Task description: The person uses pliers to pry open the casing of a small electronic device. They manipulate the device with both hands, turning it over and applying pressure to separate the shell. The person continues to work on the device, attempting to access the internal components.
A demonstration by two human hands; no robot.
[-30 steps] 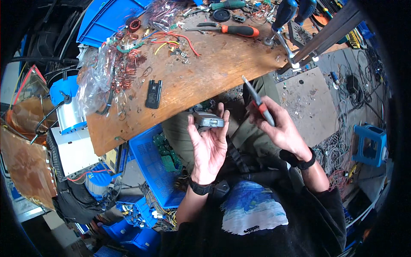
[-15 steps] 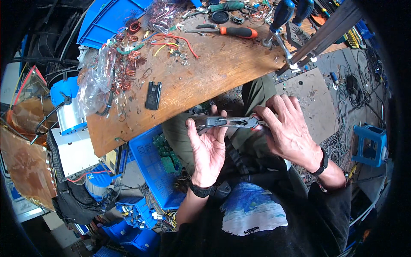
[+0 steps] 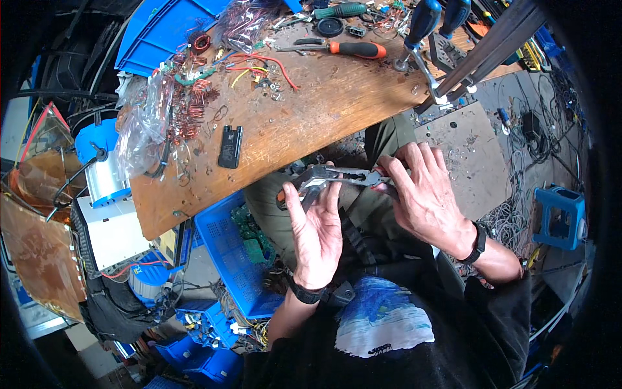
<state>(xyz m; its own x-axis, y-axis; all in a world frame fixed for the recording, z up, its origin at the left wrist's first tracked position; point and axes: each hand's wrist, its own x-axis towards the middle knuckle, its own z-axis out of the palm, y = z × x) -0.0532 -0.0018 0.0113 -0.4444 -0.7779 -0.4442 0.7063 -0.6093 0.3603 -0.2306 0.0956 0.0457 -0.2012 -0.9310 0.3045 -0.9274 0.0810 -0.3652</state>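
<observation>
"Where's the casing point(image 3: 315, 177)?"

"Above the lap point(image 3: 267, 207), near the table's point(image 3: 278, 123) edge. The left hand point(image 3: 317, 243) grips it; the right hand point(image 3: 424, 194) grips pliers point(image 3: 371, 177), their tips at it."

"And the table?"

"Worn wood, strewn with copper coils point(image 3: 189, 118). A crate point(image 3: 222, 249) sits below; cables point(image 3: 502, 243) tangle across the floor point(image 3: 502, 87)."

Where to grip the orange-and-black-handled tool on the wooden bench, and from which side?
Likely mid-handle, from the person's side: the thick orange-and-black handle lies crosswise, wider than the thin grey shaft, and a round black disc sits beyond it.
</observation>
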